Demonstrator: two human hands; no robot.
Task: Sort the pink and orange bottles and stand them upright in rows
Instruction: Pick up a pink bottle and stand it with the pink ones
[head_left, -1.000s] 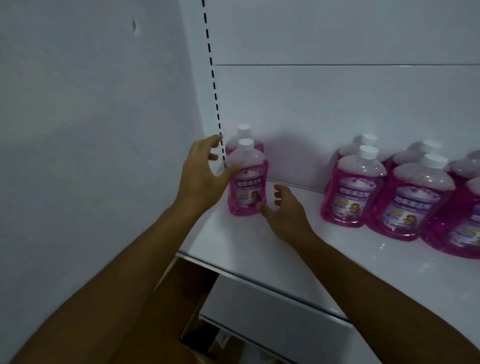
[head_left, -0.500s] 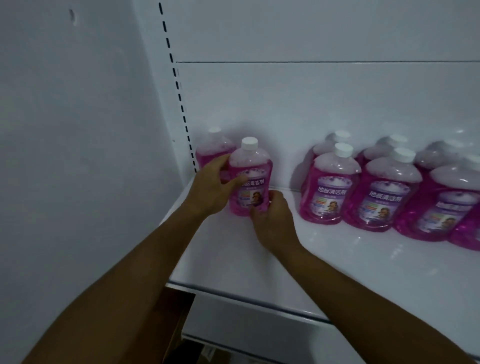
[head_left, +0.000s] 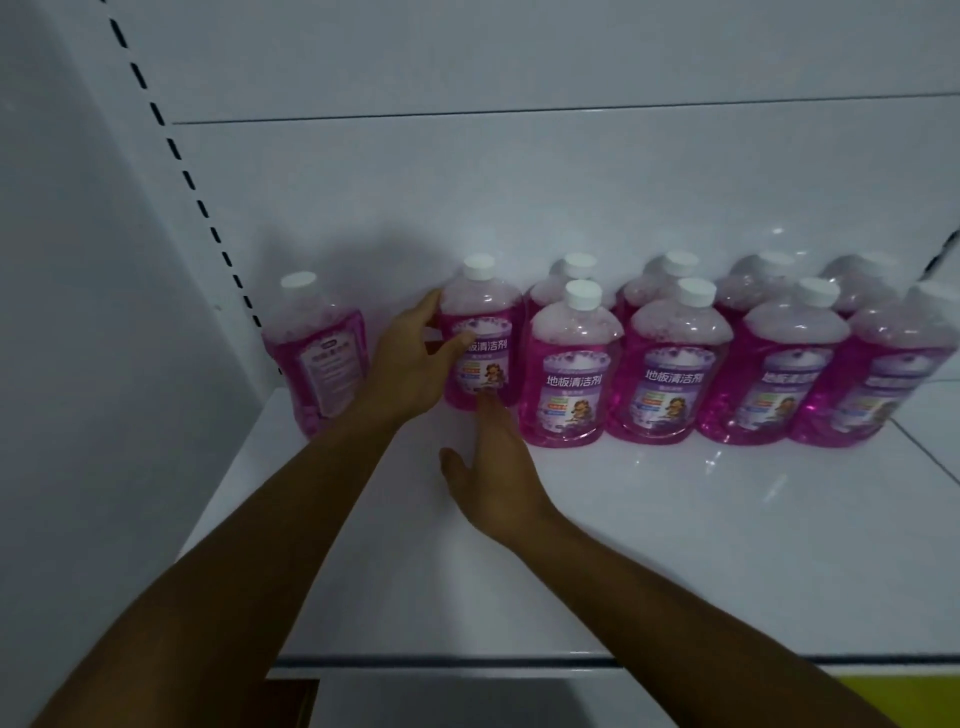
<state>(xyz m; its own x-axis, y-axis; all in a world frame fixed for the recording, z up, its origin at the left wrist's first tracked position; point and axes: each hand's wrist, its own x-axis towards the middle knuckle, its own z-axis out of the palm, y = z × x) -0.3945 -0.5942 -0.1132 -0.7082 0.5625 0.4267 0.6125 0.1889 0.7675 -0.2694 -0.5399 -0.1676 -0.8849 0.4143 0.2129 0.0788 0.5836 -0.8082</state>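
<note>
Your left hand (head_left: 410, 364) grips the pink bottle (head_left: 483, 338) near the shelf's (head_left: 675, 545) back-left corner, your right hand (head_left: 496, 467) flat-fingered at its base; next, snug it upright beside the row (head_left: 670, 364).

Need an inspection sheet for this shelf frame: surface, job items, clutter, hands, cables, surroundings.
Surface: white shelf, glossy.
Job's things: pink bottles upright in two rows at the back; one bottle in hand; lone bottle at far left, back label outward. No orange bottles in view.
Clutter: nothing seen.
Hands: left hand grips the held bottle; right hand flat, fingertips at its base.
Cables: nothing seen.
Surroundings: white back panel, slotted upright.
</note>
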